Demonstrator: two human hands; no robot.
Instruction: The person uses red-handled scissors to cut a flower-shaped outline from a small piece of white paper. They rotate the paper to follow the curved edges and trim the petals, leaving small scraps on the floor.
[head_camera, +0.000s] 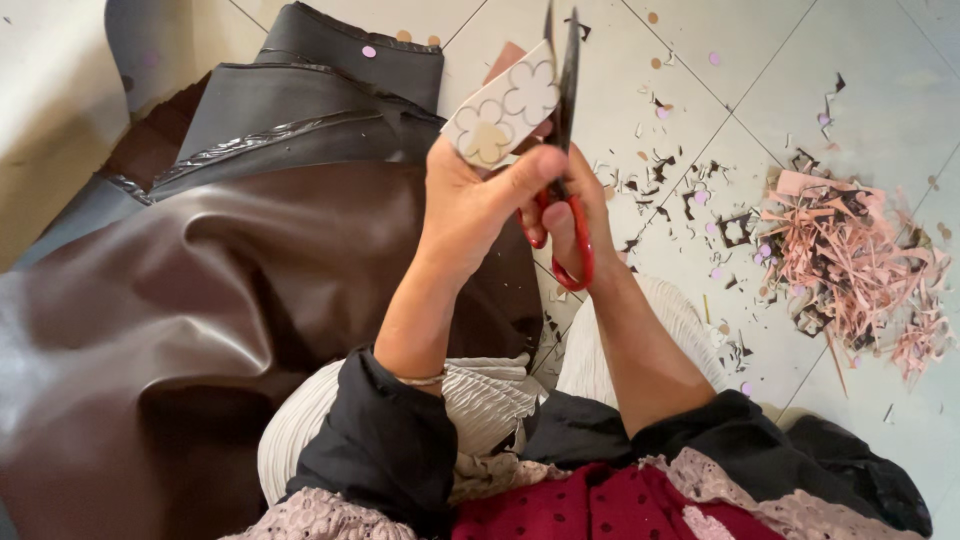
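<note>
While brown leatherette sheets (200, 300) cover the tiled floor (880, 100), the left hand (470, 195) pinches a light, stiff-looking flower-marked strip (505, 110) (best held near its lower edge); the right hand (575, 215) grips red-handled scissors (568, 150) beside it.

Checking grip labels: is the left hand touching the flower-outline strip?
Touching. The head view shows the left hand pinching the lower end of the flower-outline strip, thumb beside it, while the right hand holds the red-handled scissors.

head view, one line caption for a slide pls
Left hand holds a flower-marked strip while the right hand cuts with red-handled scissors.
</note>
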